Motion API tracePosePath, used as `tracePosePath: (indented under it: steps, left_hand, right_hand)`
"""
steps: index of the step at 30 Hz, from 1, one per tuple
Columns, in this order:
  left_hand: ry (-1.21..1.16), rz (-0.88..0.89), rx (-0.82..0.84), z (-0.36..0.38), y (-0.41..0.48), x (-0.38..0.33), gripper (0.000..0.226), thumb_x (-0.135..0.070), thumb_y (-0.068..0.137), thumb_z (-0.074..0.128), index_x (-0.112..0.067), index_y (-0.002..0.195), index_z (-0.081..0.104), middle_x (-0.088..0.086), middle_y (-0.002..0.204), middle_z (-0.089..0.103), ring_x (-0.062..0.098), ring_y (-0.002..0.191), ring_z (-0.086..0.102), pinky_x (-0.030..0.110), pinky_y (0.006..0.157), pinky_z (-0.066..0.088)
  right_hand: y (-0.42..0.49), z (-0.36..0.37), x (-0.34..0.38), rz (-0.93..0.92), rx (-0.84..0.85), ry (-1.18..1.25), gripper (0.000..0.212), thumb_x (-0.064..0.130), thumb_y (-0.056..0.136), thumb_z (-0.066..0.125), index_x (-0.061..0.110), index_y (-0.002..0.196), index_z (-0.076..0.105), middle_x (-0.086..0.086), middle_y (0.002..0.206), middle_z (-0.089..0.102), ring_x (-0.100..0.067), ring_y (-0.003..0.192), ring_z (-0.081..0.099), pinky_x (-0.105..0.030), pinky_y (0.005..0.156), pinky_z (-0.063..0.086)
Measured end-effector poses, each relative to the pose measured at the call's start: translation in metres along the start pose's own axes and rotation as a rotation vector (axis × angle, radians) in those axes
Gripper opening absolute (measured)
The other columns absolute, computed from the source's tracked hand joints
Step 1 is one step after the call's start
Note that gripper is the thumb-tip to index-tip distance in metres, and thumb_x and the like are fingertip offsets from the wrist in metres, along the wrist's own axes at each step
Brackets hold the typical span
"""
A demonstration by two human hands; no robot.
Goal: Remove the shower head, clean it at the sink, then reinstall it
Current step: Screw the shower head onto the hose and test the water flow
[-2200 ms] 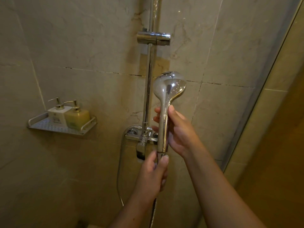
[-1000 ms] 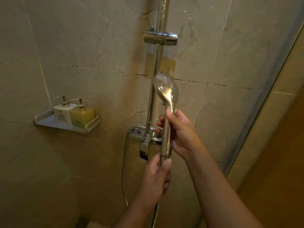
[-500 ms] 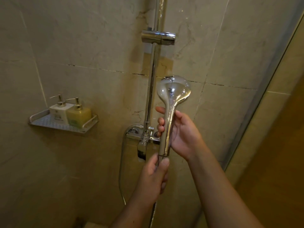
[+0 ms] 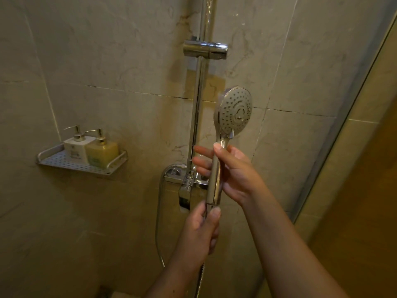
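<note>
While the right hand [image 4: 236, 175] grips its handle, we log the shower head [image 4: 235, 111] as near-upright: long axis vertical, spray disc up, handle end down, nozzle face turned toward us and slightly right. It's held in the air just right of the slide rail [image 4: 198, 108], below the bracket [image 4: 205, 49] and not seated in it. The right thumb is on the handle's front, fingers [image 4: 200, 150] spread behind it. The left hand [image 4: 202, 231] pinches the hose [image 4: 159, 211] end right under the handle, thumb and forefinger pressed on it. Counts: one shower head, one hose, one rail, one bracket, one mixer valve [image 4: 185, 183], one shelf [image 4: 64, 161], two pump bottles: white bottle [image 4: 75, 147], yellow bottle [image 4: 104, 150]. Bottle labels are too small to read.
</note>
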State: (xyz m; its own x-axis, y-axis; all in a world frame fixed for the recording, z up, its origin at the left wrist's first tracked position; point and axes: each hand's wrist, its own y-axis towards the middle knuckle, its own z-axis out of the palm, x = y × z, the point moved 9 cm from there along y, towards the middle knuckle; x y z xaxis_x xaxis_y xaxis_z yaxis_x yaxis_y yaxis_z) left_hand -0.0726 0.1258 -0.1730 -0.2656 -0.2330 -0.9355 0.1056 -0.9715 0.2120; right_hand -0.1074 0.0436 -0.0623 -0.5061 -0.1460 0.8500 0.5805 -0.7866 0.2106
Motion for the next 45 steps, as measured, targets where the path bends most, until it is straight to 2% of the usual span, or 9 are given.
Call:
tracePosePath:
  steps: [3, 7, 12, 15, 19, 25, 34, 40, 45]
  left_hand:
    - [0.010, -0.013, 0.009, 0.003, -0.001, 0.002, 0.022, -0.055, 0.081, 0.061, -0.034, 0.083, 0.059, -0.010, 0.052, 0.040, 0.003, 0.039, 0.032, 0.016, 0.036, 0.025]
    - [0.020, -0.033, 0.017, 0.004, -0.005, 0.002, 0.020, -0.053, 0.087, 0.061, -0.035, 0.080, 0.059, -0.010, 0.054, 0.036, 0.004, 0.041, 0.029, 0.016, 0.036, 0.025]
    - [0.040, -0.062, -0.007, 0.007, -0.007, 0.003, 0.028, -0.049, 0.092, 0.058, -0.023, 0.088, 0.052, -0.011, 0.052, 0.038, 0.003, 0.040, 0.029, 0.015, 0.036, 0.025]
    - [-0.014, -0.057, -0.022, 0.005, -0.008, 0.001, 0.034, -0.046, 0.086, 0.056, -0.013, 0.093, 0.051, -0.008, 0.051, 0.038, 0.004, 0.039, 0.029, 0.015, 0.036, 0.022]
    - [-0.089, -0.045, -0.009, 0.002, -0.009, -0.003, 0.030, -0.044, 0.088, 0.053, -0.014, 0.092, 0.055, -0.006, 0.051, 0.034, 0.003, 0.037, 0.026, 0.013, 0.035, 0.022]
    - [-0.095, -0.030, -0.035, 0.001, -0.010, -0.003, 0.028, -0.043, 0.088, 0.054, -0.015, 0.090, 0.056, -0.007, 0.051, 0.034, 0.003, 0.037, 0.025, 0.013, 0.035, 0.022]
    - [-0.022, -0.020, -0.068, -0.002, -0.013, -0.007, 0.039, -0.048, 0.083, 0.056, -0.011, 0.093, 0.052, -0.008, 0.050, 0.037, 0.005, 0.038, 0.029, 0.015, 0.036, 0.022]
    - [0.002, -0.018, -0.085, -0.002, -0.013, -0.004, 0.047, -0.058, 0.074, 0.060, -0.014, 0.089, 0.051, -0.010, 0.050, 0.038, 0.003, 0.037, 0.029, 0.013, 0.035, 0.023]
    - [-0.075, -0.030, -0.017, 0.004, -0.016, -0.006, 0.030, -0.059, 0.079, 0.060, -0.029, 0.080, 0.061, -0.009, 0.050, 0.036, 0.003, 0.036, 0.028, 0.013, 0.035, 0.024]
  right_hand:
    - [0.001, 0.001, -0.001, 0.007, -0.004, -0.114, 0.026, 0.020, 0.097, 0.063, 0.011, 0.112, 0.044, -0.025, 0.109, 0.073, -0.020, 0.064, 0.069, -0.029, 0.057, 0.057]
    - [0.001, -0.002, 0.001, -0.024, -0.016, -0.273, 0.021, 0.022, 0.097, 0.062, 0.010, 0.104, 0.047, -0.018, 0.081, 0.072, -0.020, 0.059, 0.066, -0.029, 0.055, 0.055]
    - [-0.005, -0.014, 0.008, -0.159, -0.254, -0.491, 0.016, 0.027, 0.096, 0.066, 0.011, 0.099, 0.062, -0.011, 0.079, 0.073, -0.019, 0.055, 0.063, -0.028, 0.049, 0.052]
    - [-0.004, -0.009, -0.002, -0.067, -0.184, -0.265, 0.029, 0.028, 0.097, 0.063, 0.008, 0.117, 0.066, -0.010, 0.088, 0.070, -0.014, 0.059, 0.061, -0.027, 0.053, 0.054]
    - [-0.008, 0.013, -0.018, 0.154, 0.061, 0.148, 0.046, 0.025, 0.097, 0.050, 0.014, 0.141, 0.051, -0.021, 0.114, 0.069, -0.028, 0.082, 0.072, -0.040, 0.069, 0.062]
    - [-0.011, 0.018, -0.021, 0.184, 0.215, 0.141, 0.059, 0.046, 0.103, 0.035, 0.001, 0.135, 0.054, -0.003, 0.079, 0.057, -0.013, 0.066, 0.053, -0.030, 0.066, 0.048]
    - [-0.006, 0.001, -0.011, 0.022, -0.023, -0.002, 0.026, 0.033, 0.083, 0.072, 0.010, 0.094, 0.065, -0.004, 0.081, 0.068, -0.020, 0.080, 0.069, -0.042, 0.076, 0.061]
    - [-0.007, -0.002, -0.005, -0.044, -0.214, -0.143, 0.027, 0.018, 0.092, 0.069, 0.006, 0.106, 0.050, -0.015, 0.104, 0.063, -0.038, 0.091, 0.075, -0.034, 0.060, 0.061]
    - [-0.010, 0.015, -0.012, 0.028, -0.001, -0.048, 0.039, 0.044, 0.094, 0.056, 0.008, 0.108, 0.054, -0.024, 0.118, 0.068, -0.029, 0.075, 0.075, -0.032, 0.057, 0.062]
